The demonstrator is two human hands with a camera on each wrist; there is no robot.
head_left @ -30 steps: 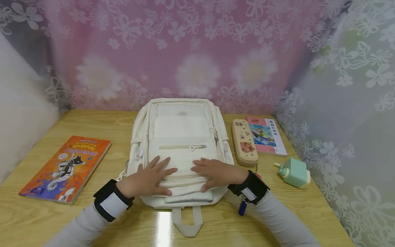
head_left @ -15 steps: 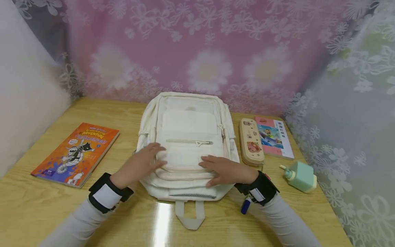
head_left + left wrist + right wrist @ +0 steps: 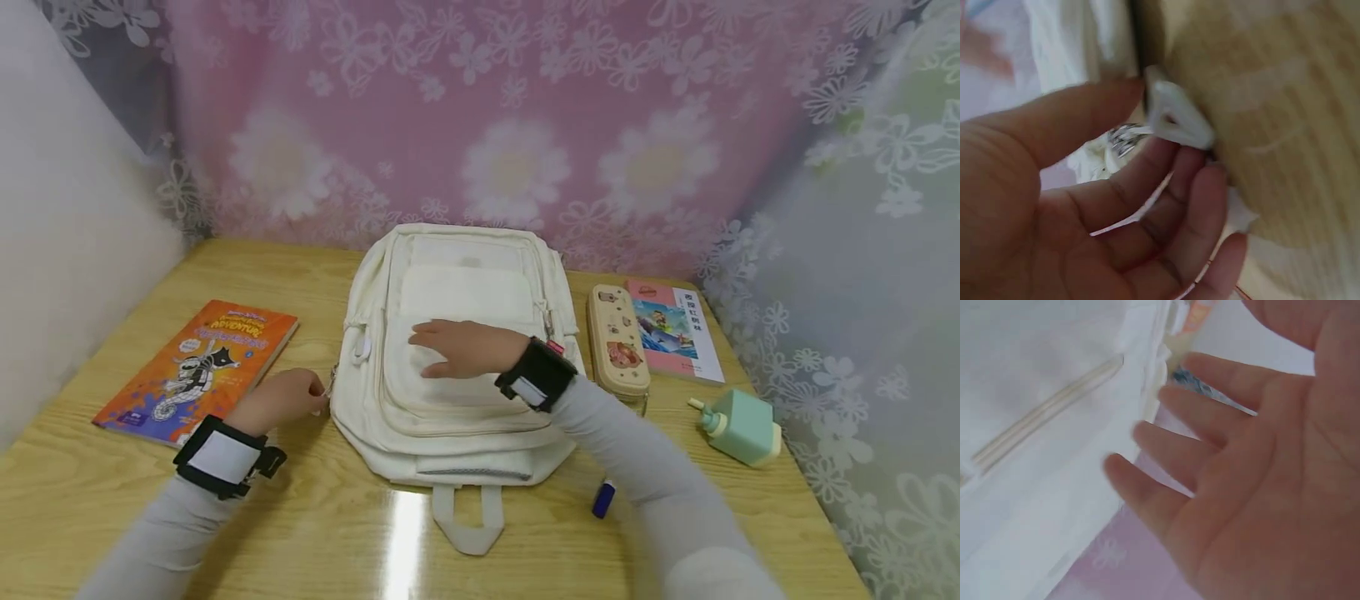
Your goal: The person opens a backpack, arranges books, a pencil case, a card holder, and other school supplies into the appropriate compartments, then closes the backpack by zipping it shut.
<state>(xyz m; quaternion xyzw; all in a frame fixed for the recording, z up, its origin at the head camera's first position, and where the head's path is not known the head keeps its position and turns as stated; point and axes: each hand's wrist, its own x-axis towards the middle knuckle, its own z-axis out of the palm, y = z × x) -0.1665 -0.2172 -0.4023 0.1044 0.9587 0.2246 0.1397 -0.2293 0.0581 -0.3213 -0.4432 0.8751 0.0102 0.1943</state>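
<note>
White bag [image 3: 465, 292] lies on the bench [image 3: 300, 525]; my left hand [image 3: 277, 400] curls its fingers round a pull [image 3: 1185, 122] at the bag's left edge; my right hand [image 3: 471, 348] hovers over its front, fingers apart

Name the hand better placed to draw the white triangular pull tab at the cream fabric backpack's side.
The left hand, likely: its fingers curl around that white triangular tab, while the right hand is over the front of the backpack, holding nothing.

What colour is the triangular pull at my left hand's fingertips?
White: the triangular pull shows best in the left wrist view.
</note>
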